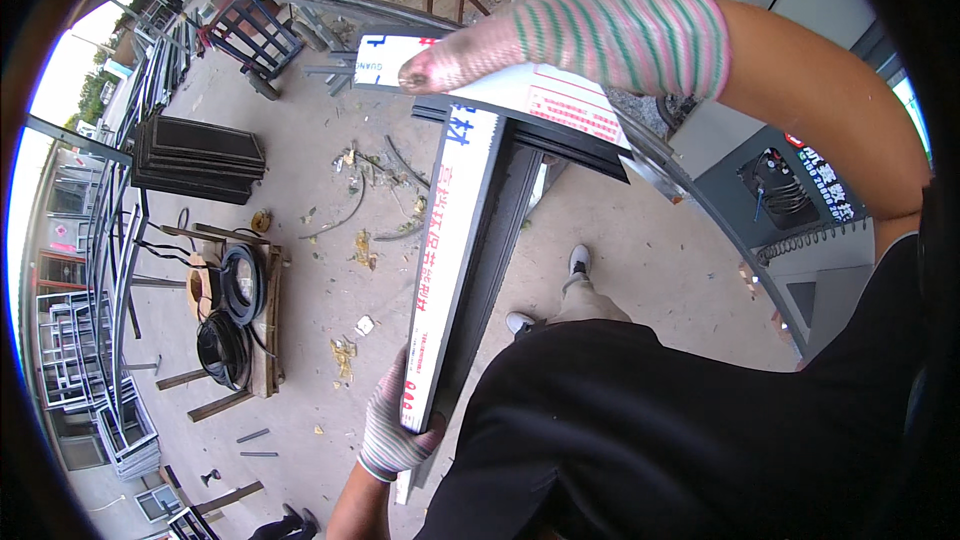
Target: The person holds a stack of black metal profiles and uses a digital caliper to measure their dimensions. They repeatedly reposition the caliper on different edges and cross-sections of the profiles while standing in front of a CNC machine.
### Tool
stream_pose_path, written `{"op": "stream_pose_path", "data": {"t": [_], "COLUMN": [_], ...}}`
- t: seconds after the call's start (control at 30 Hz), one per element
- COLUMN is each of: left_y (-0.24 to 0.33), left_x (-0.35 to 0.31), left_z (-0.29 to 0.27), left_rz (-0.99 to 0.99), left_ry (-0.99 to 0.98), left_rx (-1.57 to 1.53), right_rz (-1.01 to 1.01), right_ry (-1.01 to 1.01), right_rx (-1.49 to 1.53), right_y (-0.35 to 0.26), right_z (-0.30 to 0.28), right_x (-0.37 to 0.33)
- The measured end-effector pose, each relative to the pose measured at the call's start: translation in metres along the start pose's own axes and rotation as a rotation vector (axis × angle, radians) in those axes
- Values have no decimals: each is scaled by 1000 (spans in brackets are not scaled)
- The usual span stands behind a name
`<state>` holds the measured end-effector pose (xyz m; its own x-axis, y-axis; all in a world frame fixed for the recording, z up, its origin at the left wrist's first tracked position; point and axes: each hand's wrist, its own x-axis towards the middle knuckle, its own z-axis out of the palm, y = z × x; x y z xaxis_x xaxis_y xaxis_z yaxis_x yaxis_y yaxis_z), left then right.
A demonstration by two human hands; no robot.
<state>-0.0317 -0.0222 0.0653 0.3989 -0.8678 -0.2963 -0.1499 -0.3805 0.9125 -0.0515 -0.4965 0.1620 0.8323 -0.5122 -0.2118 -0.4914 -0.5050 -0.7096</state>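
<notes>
Apparently for support: left grip (391, 432) curled round near end of profile (434, 270); right grip (475, 53) over crosspiece (562, 97) beyond, closure unclear.

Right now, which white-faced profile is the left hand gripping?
The lengthwise profile, held near its closer end by the left hand; the crosswise profile lies under the right hand.

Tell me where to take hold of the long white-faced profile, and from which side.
I'd take the long white-faced profile by its near end, from the left: it is narrow enough to span, its left edge looks open, and its far end runs up to the crosswise profile under the right hand. The left hand grips it there.
</notes>
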Motion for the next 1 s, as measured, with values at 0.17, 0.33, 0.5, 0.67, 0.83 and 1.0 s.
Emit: {"op": "stream_pose_path", "data": {"t": [0.17, 0.33, 0.5, 0.67, 0.83, 1.0], "left_y": [9, 17, 20, 8, -5, -16], "left_x": [9, 8, 4, 4, 2, 0], "left_z": [-12, -27, -38, -41, -40, -39], "left_rz": [408, 363, 377, 457, 496, 500], "left_ry": [192, 312, 371, 462, 494, 518], "left_rx": [518, 762, 942, 1044, 1038, 1062], "right_rz": [-339, -696, -510, -830, -775, -601], "right_ry": [52, -40, -254, -138, -193, -329], "right_rx": [125, 331, 383, -105, 56, 413], "right_y": [13, 43, 70, 84, 89, 78], "right_z": [-11, -12, -2, 3, 15, 19], "right_x": [-62, -146, -191, -214, -218, -223]}}
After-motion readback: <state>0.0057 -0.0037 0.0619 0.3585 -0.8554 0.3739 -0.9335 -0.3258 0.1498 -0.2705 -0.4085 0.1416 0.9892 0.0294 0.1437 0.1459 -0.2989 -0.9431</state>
